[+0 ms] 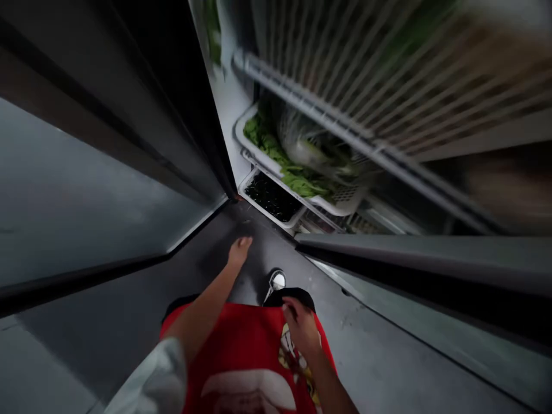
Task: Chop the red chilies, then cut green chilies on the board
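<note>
My left hand (pixel 240 250) hangs above the grey floor, in front of the opened refrigerator (pixel 224 115). Its fingers are curled together and I see nothing in them. Close to my body, my right hand (pixel 301 323) hovers over the red apron (pixel 241 339), fingers loosely bent and apart from the thumb, holding nothing visible. Neither hand touches the shelves. Inside, a white basket (pixel 276 168) holds green leafy vegetables (pixel 297 178) and a clear plastic bag (pixel 302 135) of produce. Below it sits a white tray (pixel 287 224) with dark green contents (pixel 271 196).
A wire shelf (pixel 310 103) with blurred produce crosses the upper right. One refrigerator door (pixel 86 190) stands open at left; another door's edge (pixel 409 270) juts out at right. A shoe (pixel 277 280) is on the floor (pixel 366 351) between them.
</note>
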Tool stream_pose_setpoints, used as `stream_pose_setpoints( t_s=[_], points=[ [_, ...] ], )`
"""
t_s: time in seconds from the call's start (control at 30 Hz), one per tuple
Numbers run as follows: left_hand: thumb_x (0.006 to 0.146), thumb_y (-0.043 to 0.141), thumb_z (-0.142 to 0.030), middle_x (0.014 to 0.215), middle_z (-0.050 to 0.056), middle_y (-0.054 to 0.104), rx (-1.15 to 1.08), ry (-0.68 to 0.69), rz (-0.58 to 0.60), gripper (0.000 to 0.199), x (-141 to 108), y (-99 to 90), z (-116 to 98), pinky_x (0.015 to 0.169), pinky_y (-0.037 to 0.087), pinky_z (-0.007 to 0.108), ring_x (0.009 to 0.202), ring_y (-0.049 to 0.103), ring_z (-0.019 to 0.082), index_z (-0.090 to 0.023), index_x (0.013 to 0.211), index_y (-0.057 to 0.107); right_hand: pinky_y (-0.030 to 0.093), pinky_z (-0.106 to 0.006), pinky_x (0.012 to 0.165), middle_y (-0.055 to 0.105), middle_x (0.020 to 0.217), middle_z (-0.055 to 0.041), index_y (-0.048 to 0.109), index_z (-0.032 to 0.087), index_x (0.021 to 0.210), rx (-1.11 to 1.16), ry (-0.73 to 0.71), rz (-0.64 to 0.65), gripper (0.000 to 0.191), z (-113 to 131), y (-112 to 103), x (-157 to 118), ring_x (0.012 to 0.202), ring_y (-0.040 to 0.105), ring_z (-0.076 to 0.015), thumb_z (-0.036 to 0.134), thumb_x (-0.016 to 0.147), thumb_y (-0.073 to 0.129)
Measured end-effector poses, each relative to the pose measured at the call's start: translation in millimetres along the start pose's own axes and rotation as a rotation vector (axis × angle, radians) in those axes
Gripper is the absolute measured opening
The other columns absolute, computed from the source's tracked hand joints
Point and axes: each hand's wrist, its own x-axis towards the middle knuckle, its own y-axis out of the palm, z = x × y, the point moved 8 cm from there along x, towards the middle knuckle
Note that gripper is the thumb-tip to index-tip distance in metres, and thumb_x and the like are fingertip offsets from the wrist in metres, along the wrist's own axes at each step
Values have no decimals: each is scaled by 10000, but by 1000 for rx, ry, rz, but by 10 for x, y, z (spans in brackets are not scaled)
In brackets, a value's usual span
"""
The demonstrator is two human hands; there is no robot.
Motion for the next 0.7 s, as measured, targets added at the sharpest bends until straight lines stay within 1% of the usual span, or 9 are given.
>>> stream_pose_setpoints(
  t_s=[0.07, 0.1, 0.17, 0.23, 0.37, 0.43, 0.5, 0.57, 0.7],
  points=[
    [794, 673, -465, 780, 95, 680, -83, -83, 90, 350, 647, 992, 200, 685, 511, 274, 773, 656, 193, -116, 821, 658, 554, -343, 822, 725, 1069, -60, 681, 262, 1089, -2, -46, -114, 344, -134, -239, 58, 962, 686, -227, 433, 922, 434],
    [820, 638, -480, 810, 102, 688, -122, -106, 120, 370, 906, 1367, 237, 664, 515, 262, 763, 664, 184, -115, 877, 656, 566, -348, 789, 732, 1036, -59, 695, 274, 1057, -22, -77, -180, 328, -175, -339, 85, 932, 693, -234, 446, 913, 456],
    [835, 629, -435, 882, 106, 696, -200, -124, 114, 341, 1295, 1815, 241, 626, 520, 249, 764, 671, 179, -125, 974, 646, 577, -358, 740, 741, 942, -55, 714, 298, 997, -67, -136, -321, 287, -209, -477, 178, 854, 702, -243, 456, 896, 497],
    [813, 651, -352, 858, 104, 693, -226, -113, 95, 273, 1501, 1955, 179, 583, 516, 252, 729, 668, 187, -120, 956, 652, 577, -355, 710, 737, 853, -49, 719, 305, 953, -69, -214, -430, 252, -152, -531, 342, 786, 701, -237, 438, 894, 514],
    [755, 664, -279, 627, 84, 631, -204, -36, 104, 176, 1456, 1784, -81, 536, 475, 265, 619, 639, 204, -105, 734, 651, 558, -285, 642, 717, 755, -23, 699, 261, 929, 18, -470, -437, 225, 314, -534, 779, 689, 680, -176, 374, 918, 505],
    [753, 647, -301, 599, 73, 612, -211, 44, 74, 195, 1314, 1564, -196, 544, 452, 256, 637, 636, 203, -115, 696, 641, 550, -280, 693, 713, 759, -17, 692, 243, 939, -4, -610, -374, 220, 652, -522, 991, 714, 675, -163, 361, 922, 506],
    [751, 623, -315, 616, 66, 611, -208, 125, 12, 204, 1153, 1274, -179, 550, 431, 249, 665, 629, 198, -119, 695, 635, 539, -276, 712, 707, 764, -10, 686, 235, 973, -48, -714, -336, 233, 975, -517, 1241, 715, 665, -154, 366, 928, 497],
    [737, 600, -297, 631, 58, 607, -194, 128, -82, 182, 1002, 938, 69, 549, 414, 249, 666, 613, 192, -121, 702, 630, 527, -288, 761, 705, 818, -23, 673, 217, 980, -112, -766, -343, 264, 1265, -527, 1598, 770, 660, -160, 376, 939, 467],
    [704, 565, -287, 620, 24, 581, -189, -129, -286, 168, 747, 353, 1071, 539, 394, 254, 634, 574, 177, -135, 723, 632, 417, -385, 995, 634, 1142, -132, 607, 125, 1137, -424, -698, -467, 323, 1659, -618, 2651, 1120, 552, -241, 311, 933, 440]
  ],
)
